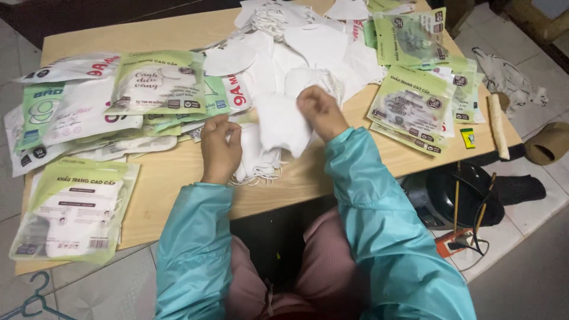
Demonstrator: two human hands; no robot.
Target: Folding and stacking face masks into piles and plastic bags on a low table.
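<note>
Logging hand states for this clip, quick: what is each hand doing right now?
Left hand: fingers curled shut on the stack of white masks on the table.
Right hand: fingers closed, pinching a white mask lifted above the stack.

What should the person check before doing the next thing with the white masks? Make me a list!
1. Right hand has hold of a white mask: ok.
2. Left hand rests on the small mask stack: ok.
3. Loose mask pile lies within reach behind the hands: ok.
4. Green and white pouches lie ready on the left: ok.
5. Pouch openings face the hands: cannot tell.
6. Bare spot on the wooden table near the hands: ok.
</note>
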